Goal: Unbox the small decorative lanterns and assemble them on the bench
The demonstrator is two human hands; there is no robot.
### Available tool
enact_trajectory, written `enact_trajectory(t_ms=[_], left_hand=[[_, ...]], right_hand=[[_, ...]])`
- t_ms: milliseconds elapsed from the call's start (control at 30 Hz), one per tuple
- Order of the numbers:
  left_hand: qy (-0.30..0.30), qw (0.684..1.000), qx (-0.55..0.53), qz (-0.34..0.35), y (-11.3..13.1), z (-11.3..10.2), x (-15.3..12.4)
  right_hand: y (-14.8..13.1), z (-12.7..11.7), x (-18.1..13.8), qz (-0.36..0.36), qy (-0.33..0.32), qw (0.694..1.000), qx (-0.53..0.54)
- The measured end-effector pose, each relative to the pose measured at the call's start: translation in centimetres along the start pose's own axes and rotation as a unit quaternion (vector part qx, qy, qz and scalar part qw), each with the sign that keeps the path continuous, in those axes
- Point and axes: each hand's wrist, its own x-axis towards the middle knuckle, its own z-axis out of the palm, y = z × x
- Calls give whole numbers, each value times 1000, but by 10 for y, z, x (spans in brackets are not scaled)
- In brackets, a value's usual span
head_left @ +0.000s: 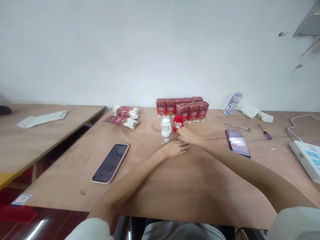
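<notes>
A small white lantern (166, 127) stands upright on the table, with some small clear and white pieces (165, 140) lying just in front of it. To its right is a small red lantern (178, 122), also upright. My right hand (185, 135) is at the red lantern's front right side, its fingers curled together; what they pinch, if anything, is hidden. Just below it my left hand (175, 149) rests low over the tabletop, fingers stretched to the right and nothing visible in them.
Several red boxes (181, 109) stand in rows behind the lanterns; opened boxes (122, 120) lie left. Phones (110, 163) (238, 142) flank my arms. A tilted bottle (233, 103), tissues (250, 111), a screwdriver (265, 132) and a white power strip (306, 160) are right.
</notes>
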Motion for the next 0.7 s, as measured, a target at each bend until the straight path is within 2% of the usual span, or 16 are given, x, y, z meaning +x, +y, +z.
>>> enact_trajectory(t_ms=[200,333,500,600,700], left_hand=[[-19,999,-26,-3,3,-3,6],[-23,999,-40,-24,-7,-1,18],[5,998,-30,-62,-17,3,27],[22,995,-26,-90,-18,5,26],[37,990,-21,-133,-17,8,23]], right_hand=[[10,1,-22,13,91,994,59],[33,20,-39,47,165,977,124],[62,41,-45,112,263,944,162],[68,32,-38,113,327,925,154],[66,5,-23,84,361,918,139]])
